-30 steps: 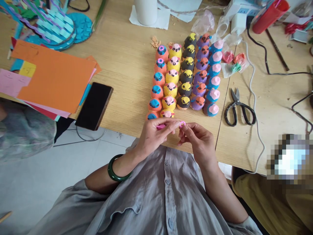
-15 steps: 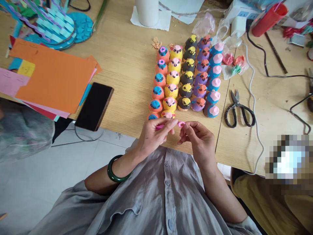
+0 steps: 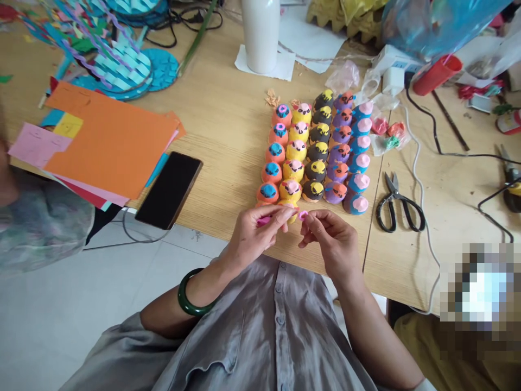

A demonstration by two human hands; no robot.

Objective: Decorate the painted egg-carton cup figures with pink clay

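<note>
A small ring of pink modelling clay [image 3: 303, 215] is pinched between the thumb and forefinger of my right hand [image 3: 334, 234]. Just left of it, my left hand [image 3: 258, 233] is closed on a lump of pink clay [image 3: 264, 221], partly hidden by the fingers. Beyond both hands stand rows of small egg-shaped clay figures. The leftmost row is orange with blue tops [image 3: 272, 172]; its two farthest figures carry pink rings [image 3: 280, 129]. Other rows are yellow with pink [image 3: 296, 149], black with yellow [image 3: 319, 151], purple with orange [image 3: 338, 152] and blue with pink [image 3: 359, 163]. My left hand partly covers the nearest figures.
Black-handled scissors [image 3: 396, 203] lie to the right, beside a white cable [image 3: 418, 163]. A phone [image 3: 169, 190] and orange paper [image 3: 109, 144] are on the left. Small clay pieces in plastic [image 3: 386, 133], a white cylinder [image 3: 261, 35] and a red tube [image 3: 437, 74] are farther back.
The view has tilted up, so the table things sit lower in the picture. The pink ring has drawn slightly away from my left fingertips; both hands keep their hold.
</note>
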